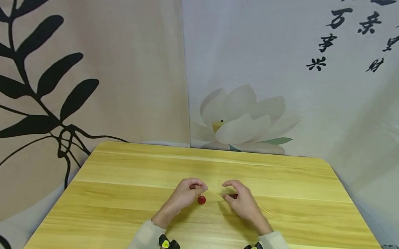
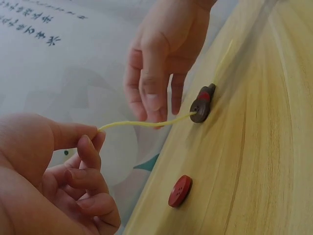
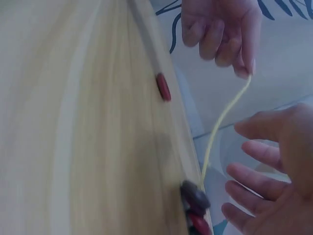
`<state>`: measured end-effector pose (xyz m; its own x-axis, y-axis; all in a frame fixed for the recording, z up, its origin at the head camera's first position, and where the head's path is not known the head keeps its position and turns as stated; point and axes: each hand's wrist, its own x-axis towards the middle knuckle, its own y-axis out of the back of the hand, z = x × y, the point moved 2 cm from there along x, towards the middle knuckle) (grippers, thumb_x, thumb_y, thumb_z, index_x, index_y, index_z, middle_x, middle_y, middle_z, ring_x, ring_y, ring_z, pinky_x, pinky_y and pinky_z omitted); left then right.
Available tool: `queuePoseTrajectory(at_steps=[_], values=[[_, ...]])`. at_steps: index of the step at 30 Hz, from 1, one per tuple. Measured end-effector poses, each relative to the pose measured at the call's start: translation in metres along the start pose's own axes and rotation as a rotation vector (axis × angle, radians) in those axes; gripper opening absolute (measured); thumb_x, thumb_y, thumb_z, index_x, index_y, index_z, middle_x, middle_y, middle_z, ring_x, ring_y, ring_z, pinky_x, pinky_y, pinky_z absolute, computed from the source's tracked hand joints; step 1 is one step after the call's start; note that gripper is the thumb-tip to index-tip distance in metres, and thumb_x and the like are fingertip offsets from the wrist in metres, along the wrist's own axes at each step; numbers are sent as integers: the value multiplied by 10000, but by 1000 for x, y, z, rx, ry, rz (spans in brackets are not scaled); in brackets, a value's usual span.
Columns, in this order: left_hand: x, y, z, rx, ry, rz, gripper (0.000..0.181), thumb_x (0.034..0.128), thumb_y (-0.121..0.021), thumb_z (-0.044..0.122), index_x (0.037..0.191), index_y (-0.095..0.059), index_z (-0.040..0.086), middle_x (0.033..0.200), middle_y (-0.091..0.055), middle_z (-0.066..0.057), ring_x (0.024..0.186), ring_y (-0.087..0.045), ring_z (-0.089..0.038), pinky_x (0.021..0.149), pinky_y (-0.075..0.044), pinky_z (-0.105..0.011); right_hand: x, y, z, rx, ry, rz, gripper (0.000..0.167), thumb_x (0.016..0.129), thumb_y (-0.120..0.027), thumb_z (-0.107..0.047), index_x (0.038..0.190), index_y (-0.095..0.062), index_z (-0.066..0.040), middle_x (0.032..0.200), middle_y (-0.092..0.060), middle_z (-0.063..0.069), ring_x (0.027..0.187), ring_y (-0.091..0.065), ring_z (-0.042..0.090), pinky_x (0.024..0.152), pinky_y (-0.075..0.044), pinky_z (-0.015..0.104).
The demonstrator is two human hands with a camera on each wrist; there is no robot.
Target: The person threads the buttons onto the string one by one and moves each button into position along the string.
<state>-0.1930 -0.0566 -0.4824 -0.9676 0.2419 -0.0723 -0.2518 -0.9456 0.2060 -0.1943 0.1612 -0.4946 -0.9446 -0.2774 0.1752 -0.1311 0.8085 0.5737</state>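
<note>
My left hand (image 1: 184,194) pinches one end of a yellow cord (image 2: 142,124) between thumb and forefinger. From there the cord runs to a dark brown button (image 2: 199,113) and passes through one of its holes. Behind that button, a red one (image 2: 205,96) and another dark one are stacked on the same cord, low at the table. My right hand (image 1: 244,203) hovers beside this stack with its fingers loosely spread, holding nothing. A loose red button (image 1: 201,199) lies on the table just below my left fingertips.
The wooden table (image 1: 318,223) spreads out around both hands. The cord's other tail (image 1: 264,210) lies to the right of my right hand. Beyond the far table edge hangs a printed cloth (image 1: 148,58) with leaves, a lotus and black characters.
</note>
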Motion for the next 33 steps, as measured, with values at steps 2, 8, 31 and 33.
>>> queuePoseTrajectory(at_steps=[2, 8, 31, 33], values=[[0, 1, 0, 1, 0, 1, 250, 978, -631, 242, 1045, -710, 14, 958, -653, -134, 897, -602, -262, 757, -465, -347, 1, -3, -3, 28, 5, 2, 282, 892, -717, -48, 1166, -648, -50, 1213, -635, 80, 1192, -578, 344, 867, -552, 408], [0, 1, 1, -5, 1, 6, 245, 976, -633, 232, 1039, -708, 7, 953, -646, -144, 850, -562, -187, 758, -452, -329, 3, -13, -11, 72, 6, -5, 264, 907, -706, -75, 1166, -653, -68, 1206, -651, 55, 1216, -556, 358, 962, -487, 538], [2, -2, 0, -2, 3, 1, 202, 963, -651, 227, 1000, -725, 42, 930, -657, -137, 792, -518, -168, 652, -405, -260, 6, -34, -23, 165, 23, -106, 321, 946, -654, -84, 1258, -593, -130, 1202, -676, 55, 1195, -597, 312, 1048, -390, 593], [3, -2, 0, -10, 4, -5, 196, 959, -659, 233, 989, -725, 51, 927, -660, -145, 797, -534, -186, 650, -414, -255, 6, -35, -24, 176, 28, -117, 331, 944, -652, -76, 1265, -586, -125, 1177, -687, 52, 1174, -613, 313, 1044, -400, 584]])
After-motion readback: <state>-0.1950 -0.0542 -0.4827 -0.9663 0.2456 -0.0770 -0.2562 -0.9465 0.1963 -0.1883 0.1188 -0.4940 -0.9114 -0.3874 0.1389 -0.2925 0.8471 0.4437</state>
